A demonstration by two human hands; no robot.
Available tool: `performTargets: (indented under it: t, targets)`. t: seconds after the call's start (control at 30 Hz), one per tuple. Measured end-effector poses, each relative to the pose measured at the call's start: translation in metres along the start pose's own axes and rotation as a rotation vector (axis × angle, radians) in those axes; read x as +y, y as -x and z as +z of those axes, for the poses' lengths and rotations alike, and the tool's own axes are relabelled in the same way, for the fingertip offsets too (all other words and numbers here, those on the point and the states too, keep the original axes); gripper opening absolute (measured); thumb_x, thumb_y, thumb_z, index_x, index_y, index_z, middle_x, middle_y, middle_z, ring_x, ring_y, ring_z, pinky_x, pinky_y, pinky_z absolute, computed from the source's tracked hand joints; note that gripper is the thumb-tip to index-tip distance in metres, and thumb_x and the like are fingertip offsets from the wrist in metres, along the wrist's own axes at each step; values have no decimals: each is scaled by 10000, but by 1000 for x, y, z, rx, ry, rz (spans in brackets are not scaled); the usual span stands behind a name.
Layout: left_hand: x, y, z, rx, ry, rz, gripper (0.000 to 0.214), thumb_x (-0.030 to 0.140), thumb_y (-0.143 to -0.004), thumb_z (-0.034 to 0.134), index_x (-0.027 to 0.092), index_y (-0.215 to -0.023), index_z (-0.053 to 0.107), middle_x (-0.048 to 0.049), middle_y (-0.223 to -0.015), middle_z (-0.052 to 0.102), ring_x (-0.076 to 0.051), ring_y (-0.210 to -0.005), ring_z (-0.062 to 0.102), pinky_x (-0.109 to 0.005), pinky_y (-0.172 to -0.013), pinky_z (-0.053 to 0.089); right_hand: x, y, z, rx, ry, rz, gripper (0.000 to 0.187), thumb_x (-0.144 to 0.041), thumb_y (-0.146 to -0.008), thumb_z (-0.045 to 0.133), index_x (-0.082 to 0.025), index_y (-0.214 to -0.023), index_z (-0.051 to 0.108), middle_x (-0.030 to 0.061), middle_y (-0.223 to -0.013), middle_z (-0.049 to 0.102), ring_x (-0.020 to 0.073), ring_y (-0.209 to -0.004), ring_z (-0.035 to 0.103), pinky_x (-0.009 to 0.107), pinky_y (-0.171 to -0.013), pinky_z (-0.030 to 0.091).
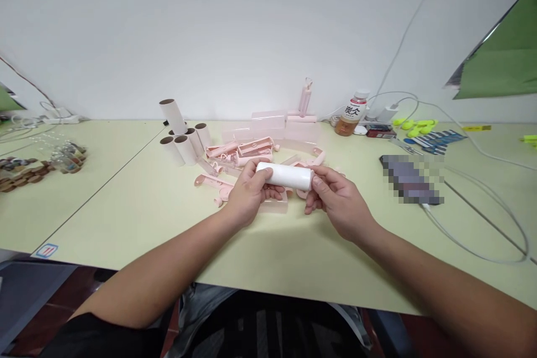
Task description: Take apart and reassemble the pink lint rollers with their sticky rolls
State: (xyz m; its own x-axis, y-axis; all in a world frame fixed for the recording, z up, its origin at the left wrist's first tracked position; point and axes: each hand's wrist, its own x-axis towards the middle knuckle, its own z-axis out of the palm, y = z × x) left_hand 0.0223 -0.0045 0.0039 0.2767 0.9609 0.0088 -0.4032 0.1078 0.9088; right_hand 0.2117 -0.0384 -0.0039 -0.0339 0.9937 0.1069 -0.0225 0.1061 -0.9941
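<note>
A smooth white lint roll (285, 175) is held level above the table between my two hands. My left hand (251, 189) closes around its left end, thumb on top and fingers beneath. At the right end, the thumb and fingers of my right hand (338, 197) grip the pinkish rim. Just beyond and below lie pink plastic lint roller parts (255, 148) in a loose pile, including handles and clear pinkish covers (268, 122). My hands partly hide the nearest of these pieces.
Several cardboard tubes (185, 148) stand left of the pile, one atop others. An upright pink roller (305, 98) stands by the wall. To the right are a brown-filled bottle (352, 114), a phone (411, 179) on a white cable and yellow-green pieces (419, 127). Clear trinkets (69, 155) lie far left.
</note>
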Motion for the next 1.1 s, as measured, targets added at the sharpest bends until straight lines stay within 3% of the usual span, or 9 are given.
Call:
performTargets:
  t: [0.2,0.4,0.5,0.63,0.77,0.87,0.93,1.03,1.1]
  targets:
    - [-3,0,0,13,-39,17,381,322,-806,629,203,-1110,432,5,-819,593,-136,-614,657,-262,-555,545,2,3,0,-12,-31,31,580,-554,-919,570,-193,-1374,551,-37,-688,551,102,-451,487,314,-438,542]
    - [-2,3,0,-6,-102,42,378,357,-844,606,217,-1134,407,6,-840,600,-141,-655,668,-276,-595,546,4,7,-1,-77,56,-35,684,-571,-934,533,-191,-1491,419,-24,-753,538,121,-507,544,320,-495,543]
    - [-3,9,2,-87,-157,23,407,418,-868,601,222,-1151,381,2,-847,606,-145,-698,663,-290,-640,545,4,8,-3,-75,205,-96,760,-572,-934,522,-212,-1562,288,-25,-759,529,131,-522,551,326,-515,550]
    - [-6,20,5,-301,-344,-24,423,470,-866,626,201,-1126,429,-38,-909,602,-149,-724,627,-255,-573,500,0,7,-10,-83,347,-170,873,-577,-945,488,-203,-1609,63,-13,-735,558,169,-563,573,340,-546,543]
    - [-5,30,11,-421,-424,-110,522,388,-818,711,214,-1221,429,-75,-1009,632,-138,-690,598,-247,-559,470,-3,7,-15,-174,504,-193,773,-570,-977,405,-198,-1602,145,34,-769,608,210,-634,600,357,-590,521]
    - [-2,34,13,-374,-495,-18,804,352,-797,733,280,-1465,293,-113,-1138,643,-167,-734,614,-286,-621,490,-4,8,-15,-296,621,-228,784,-592,-979,365,-178,-1602,130,88,-879,675,255,-756,646,377,-681,517]
    - [0,35,12,-371,-544,35,870,360,-781,744,318,-1516,280,-134,-1236,609,-194,-779,627,-300,-630,505,-3,3,-18,-320,660,-289,811,-633,-972,320,-153,-1598,136,104,-918,683,271,-808,655,375,-721,509]
    - [2,32,8,-401,-504,-34,821,378,-782,731,369,-1495,325,-110,-1180,605,-181,-693,627,-280,-525,506,0,-16,-32,-173,766,-359,724,-611,-983,276,-155,-1543,326,103,-927,674,264,-804,640,370,-729,492]
    - [4,30,5,-393,-429,-98,806,363,-791,714,394,-1481,298,-53,-1003,613,-151,-583,602,-250,-445,477,4,-33,-44,-24,949,-333,602,-525,-975,381,-156,-1435,497,110,-944,671,268,-832,625,379,-755,477]
